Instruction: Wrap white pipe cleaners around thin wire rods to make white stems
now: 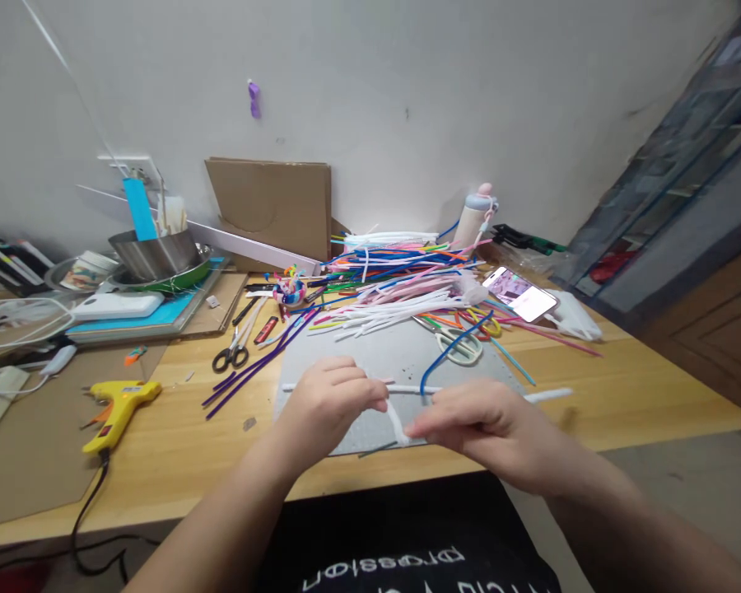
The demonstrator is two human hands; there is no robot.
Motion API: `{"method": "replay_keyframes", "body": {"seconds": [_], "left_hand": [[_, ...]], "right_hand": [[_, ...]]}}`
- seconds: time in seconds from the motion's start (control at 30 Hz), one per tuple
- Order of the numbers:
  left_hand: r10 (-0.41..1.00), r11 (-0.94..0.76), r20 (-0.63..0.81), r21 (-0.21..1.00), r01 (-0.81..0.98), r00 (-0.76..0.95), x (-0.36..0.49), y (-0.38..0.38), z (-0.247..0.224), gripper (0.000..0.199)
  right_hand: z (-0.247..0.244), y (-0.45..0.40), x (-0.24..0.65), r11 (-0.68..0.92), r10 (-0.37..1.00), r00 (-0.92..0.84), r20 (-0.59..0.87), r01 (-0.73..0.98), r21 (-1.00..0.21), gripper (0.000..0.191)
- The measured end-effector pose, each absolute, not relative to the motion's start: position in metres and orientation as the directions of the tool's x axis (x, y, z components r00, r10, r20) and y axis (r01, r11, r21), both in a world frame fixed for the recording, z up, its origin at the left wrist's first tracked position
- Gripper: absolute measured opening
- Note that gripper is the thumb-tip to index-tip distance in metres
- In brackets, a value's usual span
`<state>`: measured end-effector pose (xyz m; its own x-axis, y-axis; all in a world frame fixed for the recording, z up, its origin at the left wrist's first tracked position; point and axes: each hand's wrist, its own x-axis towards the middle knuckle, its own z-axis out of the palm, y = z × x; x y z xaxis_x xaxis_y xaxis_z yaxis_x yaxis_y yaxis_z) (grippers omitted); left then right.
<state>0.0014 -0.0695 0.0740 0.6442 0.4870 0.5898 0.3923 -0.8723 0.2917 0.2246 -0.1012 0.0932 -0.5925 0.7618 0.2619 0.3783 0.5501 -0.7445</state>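
Note:
My left hand (339, 399) is closed, its thumb and fingertips pinching a short piece of white pipe cleaner (398, 422). That piece slants down toward my right hand (491, 432), whose fingers are pinched together at its lower end. A blue pipe cleaner (440, 358) curves up and away just behind my right fingers; whether it touches them I cannot tell. Behind both hands a long white pipe cleaner (549, 396) runs across the grey board (358, 354), partly hidden by them. A thin dark strip (376, 450) lies at the board's front edge.
Bundles of colourful pipe cleaners (401, 280) are heaped at the back. Scissors with pale handles (459, 347) and a phone (519, 294) lie right of centre. Leftward are black-handled scissors (230, 357), purple pipe cleaners (263, 362) and a corded yellow glue gun (120, 412).

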Motion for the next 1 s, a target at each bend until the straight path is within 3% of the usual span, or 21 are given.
{"method": "replay_keyframes", "body": {"seconds": [0.07, 0.17, 0.23, 0.3, 0.4, 0.47, 0.53, 0.6, 0.7, 0.83, 0.9, 1.0], "left_hand": [[0.492, -0.87, 0.599, 0.313, 0.382, 0.631, 0.008, -0.071, 0.065, 0.019], [0.493, -0.865, 0.606, 0.261, 0.429, 0.624, 0.014, -0.079, 0.059, 0.02], [0.495, -0.852, 0.604, 0.199, 0.484, 0.624, 0.011, -0.082, 0.063, 0.019], [0.494, -0.852, 0.588, 0.178, 0.493, 0.641, 0.006, -0.08, 0.07, 0.018], [0.49, -0.871, 0.544, 0.271, 0.41, 0.681, 0.003, -0.073, 0.07, 0.019], [0.516, -0.856, 0.554, 0.349, 0.38, 0.653, 0.007, -0.072, 0.063, 0.018], [0.532, -0.847, 0.573, 0.369, 0.383, 0.623, 0.012, -0.074, 0.056, 0.018], [0.528, -0.848, 0.574, 0.322, 0.421, 0.625, 0.014, -0.079, 0.054, 0.017], [0.533, -0.843, 0.56, 0.281, 0.46, 0.635, 0.01, -0.08, 0.062, 0.016], [0.541, -0.839, 0.536, 0.393, 0.376, 0.648, 0.007, -0.076, 0.065, 0.021], [0.563, -0.822, 0.539, 0.441, 0.361, 0.626, 0.013, -0.078, 0.058, 0.023], [0.598, -0.8, 0.525, 0.434, 0.414, 0.606, 0.02, -0.086, 0.051, 0.021]], "right_hand": [[0.089, -0.1, 0.223, 0.524, 0.822, -0.451, 0.347, 0.361, -0.772, 0.019], [0.082, -0.098, 0.224, 0.55, 0.834, -0.297, 0.465, 0.515, -0.657, 0.022], [0.082, -0.098, 0.227, 0.563, 0.821, -0.355, 0.447, 0.632, -0.532, 0.025], [0.086, -0.1, 0.23, 0.599, 0.801, -0.489, 0.347, 0.634, -0.489, 0.026], [0.091, -0.101, 0.23, 0.609, 0.736, -0.635, 0.234, 0.47, -0.639, 0.022], [0.089, -0.1, 0.228, 0.559, 0.776, -0.563, 0.284, 0.408, -0.722, 0.02], [0.084, -0.099, 0.227, 0.542, 0.832, -0.405, 0.378, 0.451, -0.709, 0.021], [0.081, -0.098, 0.228, 0.54, 0.84, -0.326, 0.433, 0.574, -0.615, 0.023], [0.083, -0.098, 0.233, 0.56, 0.829, -0.443, 0.342, 0.655, -0.508, 0.025], [0.088, -0.101, 0.237, 0.557, 0.762, -0.614, 0.207, 0.46, -0.691, 0.02], [0.085, -0.1, 0.237, 0.519, 0.81, -0.521, 0.269, 0.422, -0.744, 0.019], [0.079, -0.099, 0.237, 0.518, 0.855, -0.341, 0.39, 0.554, -0.652, 0.022]]}}
